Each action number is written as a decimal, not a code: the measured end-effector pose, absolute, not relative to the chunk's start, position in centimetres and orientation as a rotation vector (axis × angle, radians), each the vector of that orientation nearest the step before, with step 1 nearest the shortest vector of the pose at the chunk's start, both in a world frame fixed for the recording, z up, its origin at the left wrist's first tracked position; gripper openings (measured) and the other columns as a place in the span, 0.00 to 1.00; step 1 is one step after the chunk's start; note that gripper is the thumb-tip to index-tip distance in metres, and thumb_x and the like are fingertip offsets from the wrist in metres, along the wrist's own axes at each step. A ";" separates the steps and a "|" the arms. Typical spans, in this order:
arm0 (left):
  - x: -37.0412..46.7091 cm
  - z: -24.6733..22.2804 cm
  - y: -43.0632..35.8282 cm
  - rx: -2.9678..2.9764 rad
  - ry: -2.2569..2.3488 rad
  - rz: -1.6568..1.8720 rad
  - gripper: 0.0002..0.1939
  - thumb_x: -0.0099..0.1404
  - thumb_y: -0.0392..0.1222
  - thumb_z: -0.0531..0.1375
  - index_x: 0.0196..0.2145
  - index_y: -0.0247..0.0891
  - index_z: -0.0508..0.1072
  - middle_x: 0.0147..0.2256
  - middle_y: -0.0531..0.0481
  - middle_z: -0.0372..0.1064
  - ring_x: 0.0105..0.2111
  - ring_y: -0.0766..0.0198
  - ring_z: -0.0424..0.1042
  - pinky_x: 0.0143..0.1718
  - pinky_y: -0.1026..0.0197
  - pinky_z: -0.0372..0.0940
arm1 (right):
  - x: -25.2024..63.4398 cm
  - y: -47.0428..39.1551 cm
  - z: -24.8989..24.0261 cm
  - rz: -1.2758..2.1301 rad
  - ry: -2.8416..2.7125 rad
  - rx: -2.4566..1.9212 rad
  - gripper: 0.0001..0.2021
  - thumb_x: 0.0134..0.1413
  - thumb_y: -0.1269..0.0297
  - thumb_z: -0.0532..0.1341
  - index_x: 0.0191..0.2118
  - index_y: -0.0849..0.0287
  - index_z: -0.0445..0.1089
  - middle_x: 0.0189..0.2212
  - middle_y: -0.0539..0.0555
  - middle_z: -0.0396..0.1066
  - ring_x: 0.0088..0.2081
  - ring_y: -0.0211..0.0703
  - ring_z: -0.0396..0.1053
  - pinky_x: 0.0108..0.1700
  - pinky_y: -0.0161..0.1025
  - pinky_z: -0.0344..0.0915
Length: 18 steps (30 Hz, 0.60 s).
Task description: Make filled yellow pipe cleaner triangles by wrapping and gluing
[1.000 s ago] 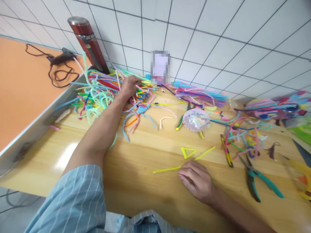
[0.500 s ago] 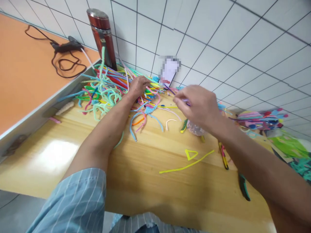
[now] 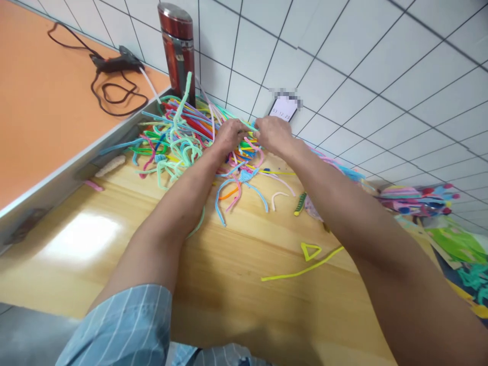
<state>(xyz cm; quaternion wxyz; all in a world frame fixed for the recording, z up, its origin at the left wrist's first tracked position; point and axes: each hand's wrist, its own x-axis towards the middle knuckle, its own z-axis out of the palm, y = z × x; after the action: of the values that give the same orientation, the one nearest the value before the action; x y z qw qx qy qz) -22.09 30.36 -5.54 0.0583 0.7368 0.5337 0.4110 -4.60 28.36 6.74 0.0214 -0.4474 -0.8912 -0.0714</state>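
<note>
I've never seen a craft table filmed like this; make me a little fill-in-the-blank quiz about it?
The left hand and the ____ hand are both at the pile of pipe cleaners.
A short yellow pipe cleaner is bent into a ____.
The black tool with a cord lies on the ____-coloured surface.
The phone leans on the ____.

Missing words: right; triangle; orange; wall.

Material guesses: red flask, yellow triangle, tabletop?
Flask: probably metal, glossy red finish; bright highlights, silvery band.
Yellow triangle: likely fuzzy pipe cleaner, matte; thin bent strip, fibres too small to confirm.
Tabletop: wood or wood-look laminate, smooth, semi-gloss; pale grain streaks, bright reflected glare.
</note>
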 end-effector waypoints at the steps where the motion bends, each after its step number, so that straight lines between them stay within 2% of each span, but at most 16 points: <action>1: -22.2 -5.5 30.3 2.224 1.619 1.253 0.15 0.64 0.38 0.59 0.43 0.43 0.86 0.42 0.44 0.82 0.45 0.50 0.77 0.54 0.49 0.70 | -5.0 28.6 6.4 -0.237 -2.764 -1.397 0.16 0.66 0.65 0.60 0.53 0.63 0.79 0.49 0.69 0.80 0.53 0.64 0.74 0.54 0.56 0.69; 5: -22.3 -5.4 30.3 2.191 1.617 1.278 0.16 0.63 0.38 0.60 0.44 0.44 0.86 0.42 0.45 0.82 0.45 0.50 0.77 0.52 0.49 0.71 | -5.7 29.3 5.6 -0.242 -2.743 -1.439 0.14 0.64 0.70 0.59 0.50 0.64 0.80 0.46 0.67 0.81 0.50 0.61 0.75 0.52 0.52 0.70; 9: -22.2 -5.6 30.4 2.138 1.657 1.271 0.16 0.65 0.38 0.60 0.46 0.42 0.84 0.44 0.44 0.81 0.47 0.50 0.77 0.55 0.48 0.70 | -5.1 30.0 5.7 -0.288 -2.699 -1.395 0.16 0.67 0.73 0.55 0.51 0.68 0.78 0.52 0.72 0.77 0.56 0.67 0.73 0.56 0.58 0.68; 12: -22.1 -5.7 30.6 2.114 1.677 1.265 0.17 0.66 0.37 0.60 0.49 0.39 0.83 0.47 0.42 0.80 0.49 0.49 0.77 0.58 0.48 0.68 | -4.4 30.3 6.1 -0.233 -2.676 -1.461 0.16 0.67 0.72 0.55 0.52 0.68 0.77 0.51 0.72 0.77 0.56 0.68 0.73 0.57 0.60 0.68; 16: -21.9 -5.9 30.7 2.129 1.681 1.311 0.19 0.64 0.34 0.58 0.50 0.39 0.83 0.47 0.42 0.80 0.51 0.49 0.75 0.59 0.49 0.66 | -4.2 29.4 6.8 -0.044 -2.729 -1.360 0.18 0.66 0.71 0.56 0.56 0.60 0.76 0.47 0.63 0.81 0.51 0.59 0.76 0.55 0.53 0.69; 18: -21.7 -6.1 30.7 2.142 1.684 1.342 0.20 0.63 0.33 0.56 0.47 0.39 0.83 0.46 0.42 0.81 0.51 0.49 0.75 0.58 0.49 0.66 | -4.4 28.5 7.0 0.050 -2.827 -1.286 0.18 0.63 0.73 0.56 0.53 0.57 0.79 0.47 0.59 0.82 0.50 0.55 0.77 0.54 0.48 0.69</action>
<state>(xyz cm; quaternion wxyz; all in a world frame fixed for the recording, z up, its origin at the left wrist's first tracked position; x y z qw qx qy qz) -21.73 30.70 -6.10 0.0522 0.7043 0.5537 0.4411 -4.36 28.50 6.99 0.0179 -0.4141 -0.9099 0.0161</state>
